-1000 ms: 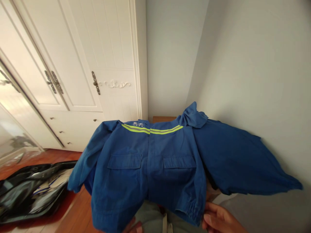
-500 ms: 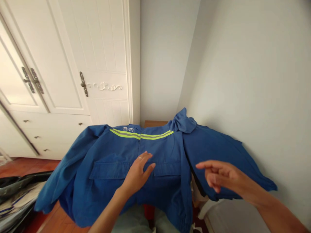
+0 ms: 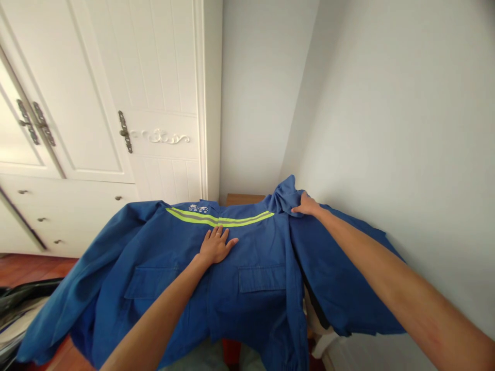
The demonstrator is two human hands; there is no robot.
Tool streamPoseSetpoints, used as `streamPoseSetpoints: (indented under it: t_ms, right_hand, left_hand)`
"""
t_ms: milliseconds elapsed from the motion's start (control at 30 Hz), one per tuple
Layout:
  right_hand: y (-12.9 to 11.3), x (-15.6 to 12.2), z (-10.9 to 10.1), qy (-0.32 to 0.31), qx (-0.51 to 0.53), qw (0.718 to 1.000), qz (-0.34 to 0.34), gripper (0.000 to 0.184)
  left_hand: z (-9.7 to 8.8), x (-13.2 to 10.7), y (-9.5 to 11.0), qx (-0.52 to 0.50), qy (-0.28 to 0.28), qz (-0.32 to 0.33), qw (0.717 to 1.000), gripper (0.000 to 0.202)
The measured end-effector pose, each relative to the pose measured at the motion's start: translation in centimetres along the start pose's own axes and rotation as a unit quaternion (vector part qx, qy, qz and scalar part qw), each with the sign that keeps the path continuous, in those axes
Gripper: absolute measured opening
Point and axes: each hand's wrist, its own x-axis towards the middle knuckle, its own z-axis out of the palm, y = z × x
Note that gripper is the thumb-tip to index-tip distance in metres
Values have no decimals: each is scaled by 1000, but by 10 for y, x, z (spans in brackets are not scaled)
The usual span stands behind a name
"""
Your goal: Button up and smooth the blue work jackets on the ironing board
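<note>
A blue work jacket (image 3: 247,247) lies spread out before me, with a yellow and grey reflective stripe (image 3: 193,217) across its chest and a white printed logo above that. My left hand (image 3: 215,244) rests flat on the jacket's front just below the stripe, fingers spread, a ring on one finger. At the upper right, my right hand (image 3: 307,204) grips the bunched blue cloth (image 3: 287,197) near the shoulder of the jacket. Its fingers are partly hidden by the cloth. One sleeve hangs down at the left; more blue cloth lies beneath my right forearm.
A white wardrobe (image 3: 166,77) with dark metal handles stands at the back left, drawers below. Grey walls meet behind the jacket and run along the right. A brown wooden edge (image 3: 244,199) shows behind the collar. A black bag (image 3: 23,296) lies on the reddish floor at left.
My right hand has reached forward and closed on the bunched cloth at the shoulder. My left hand has moved forward and come down flat on the jacket. The view has shifted slightly right.
</note>
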Motion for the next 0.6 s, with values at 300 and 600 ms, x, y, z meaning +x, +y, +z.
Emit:
streamPoseSetpoints:
  t_ms: [300,600]
  right_hand:
    - [14,39,-122,129,-46,989,57,32]
    - [-13,58,-162,146,-71,986,-25,29]
  left_hand:
    - [-1,1,2,-7,6,-5,1000,83]
    - [5,3,-1,-20,16,-6,1000,84]
